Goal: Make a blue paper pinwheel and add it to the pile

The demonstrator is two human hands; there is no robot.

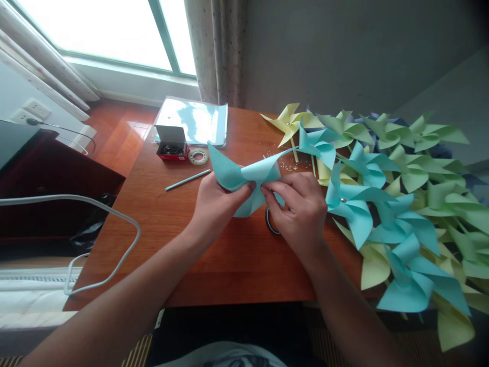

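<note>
A blue paper pinwheel [262, 165] is between my two hands, above the middle of the wooden table. My left hand [219, 196] grips its left side, thumb pressed on the folded paper near the centre. My right hand [300, 204] is closed in a pinch at the pinwheel's centre right; whether a small piece sits between those fingertips is hidden. Partly behind my right hand, a black scissors handle [268, 221] lies on the table. A blue paper stick [187, 180] rests to the left of my left hand.
An open red box [172, 150] of small dark pieces stands beside a tape roll [198, 156]. Behind it lies a shiny pack of sheets [194, 120]. Many finished pinwheels [405, 214] crowd the right side. A white cable [133, 224] loops at the left edge.
</note>
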